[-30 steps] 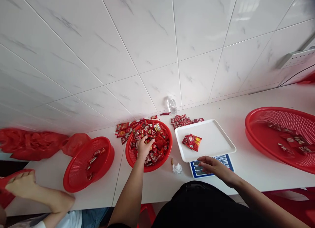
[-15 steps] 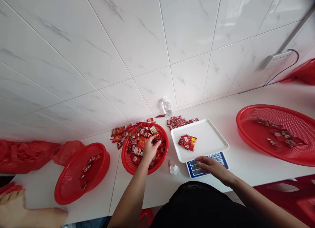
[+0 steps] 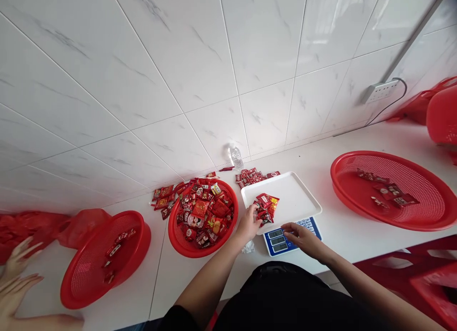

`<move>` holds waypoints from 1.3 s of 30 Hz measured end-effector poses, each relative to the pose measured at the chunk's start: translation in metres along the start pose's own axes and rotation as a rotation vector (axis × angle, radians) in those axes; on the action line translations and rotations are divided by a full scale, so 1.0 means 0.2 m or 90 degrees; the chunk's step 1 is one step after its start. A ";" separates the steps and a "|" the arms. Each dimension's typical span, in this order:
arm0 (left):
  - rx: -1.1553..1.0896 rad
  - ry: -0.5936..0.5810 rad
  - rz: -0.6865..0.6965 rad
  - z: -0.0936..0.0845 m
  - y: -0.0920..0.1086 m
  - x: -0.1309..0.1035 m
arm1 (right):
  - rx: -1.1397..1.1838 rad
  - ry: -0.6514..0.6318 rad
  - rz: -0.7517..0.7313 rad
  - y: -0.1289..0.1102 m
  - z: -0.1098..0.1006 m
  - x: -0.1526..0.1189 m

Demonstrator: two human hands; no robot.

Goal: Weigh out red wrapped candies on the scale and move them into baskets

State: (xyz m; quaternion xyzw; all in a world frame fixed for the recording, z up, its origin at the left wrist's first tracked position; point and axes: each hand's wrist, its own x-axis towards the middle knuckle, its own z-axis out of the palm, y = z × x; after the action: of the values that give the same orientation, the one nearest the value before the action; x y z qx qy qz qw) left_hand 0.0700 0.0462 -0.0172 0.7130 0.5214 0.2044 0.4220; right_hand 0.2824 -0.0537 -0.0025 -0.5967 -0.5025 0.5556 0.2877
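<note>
My left hand (image 3: 251, 222) is at the left edge of the white tray (image 3: 294, 197), thumb and fingers closed on a small dark-red candy packet (image 3: 265, 218). Beside that packet lie several more red candy packets (image 3: 264, 199) and a red-and-yellow one (image 3: 273, 205). The tray sits on a blue-faced weighing scale (image 3: 279, 245). Over the scale's keys hovers my right hand (image 3: 302, 239), fingers loosely bent and apart, holding nothing. To the left of my left hand stands a red basket (image 3: 173, 233) full of mixed red candy packets.
Loose packets (image 3: 252, 176) lie behind the tray near a clear bottle (image 3: 236, 157). Red baskets holding a few packets stand at right (image 3: 342, 197) and left (image 3: 67, 293). Crumpled white tissue (image 3: 249, 247) lies below my left wrist. Another person's hands (image 3: 19, 274) show at far left.
My left hand has moved right from the full basket to the tray, bringing a packet. My right hand stays above the scale. The other person's hands have shifted, and the view has turned slightly.
</note>
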 end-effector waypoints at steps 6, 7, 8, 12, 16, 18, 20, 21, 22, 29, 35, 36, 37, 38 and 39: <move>-0.098 -0.075 -0.069 0.02 -0.01 -0.04 | -0.355 0.139 -0.098 0.01 0.02 0.26; -0.126 -0.104 -0.064 0.03 -0.01 -0.05 | -0.380 0.129 -0.105 0.00 0.02 0.30; -0.147 -0.120 -0.058 0.04 0.00 -0.06 | -0.400 0.114 -0.114 -0.01 0.03 0.33; -0.138 -0.035 -0.066 -0.01 -0.01 -0.08 | -0.466 0.084 -0.157 -0.05 0.07 0.37; -0.025 0.147 -0.087 -0.22 -0.12 -0.13 | -0.533 0.001 -0.160 -0.06 0.11 0.35; 0.049 0.215 -0.119 -0.34 -0.20 -0.18 | -0.545 -0.029 -0.153 -0.06 0.12 0.35; 0.132 0.243 -0.149 -0.45 -0.29 -0.23 | -0.544 -0.025 -0.149 -0.05 0.11 0.35; 0.175 0.243 -0.163 -0.49 -0.33 -0.25 | -0.540 -0.019 -0.147 -0.04 0.10 0.35; 0.215 0.239 -0.180 -0.53 -0.37 -0.28 | -0.535 -0.012 -0.146 -0.03 0.09 0.35; 0.313 0.159 -0.335 -0.56 -0.53 -0.36 | -0.490 0.054 -0.189 0.05 0.05 0.26; 0.340 0.050 -0.414 -0.54 -0.56 -0.33 | -0.449 0.052 -0.174 0.13 0.04 0.12; 0.356 0.033 -0.425 -0.54 -0.56 -0.32 | -0.447 0.044 -0.162 0.13 0.04 0.10; 0.371 0.016 -0.436 -0.55 -0.57 -0.31 | -0.445 0.035 -0.153 0.13 0.04 0.09; 0.381 0.001 -0.447 -0.55 -0.57 -0.30 | -0.441 0.028 -0.148 0.12 0.04 0.08; 0.384 -0.013 -0.458 -0.56 -0.58 -0.29 | -0.436 0.025 -0.145 0.10 0.04 0.07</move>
State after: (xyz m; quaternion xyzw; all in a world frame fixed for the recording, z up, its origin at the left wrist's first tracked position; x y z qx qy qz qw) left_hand -0.0996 0.0486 -0.0401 0.5795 0.7675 -0.1224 0.2451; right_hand 0.2793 -0.0501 -0.0277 -0.6092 -0.7171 0.3077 0.1411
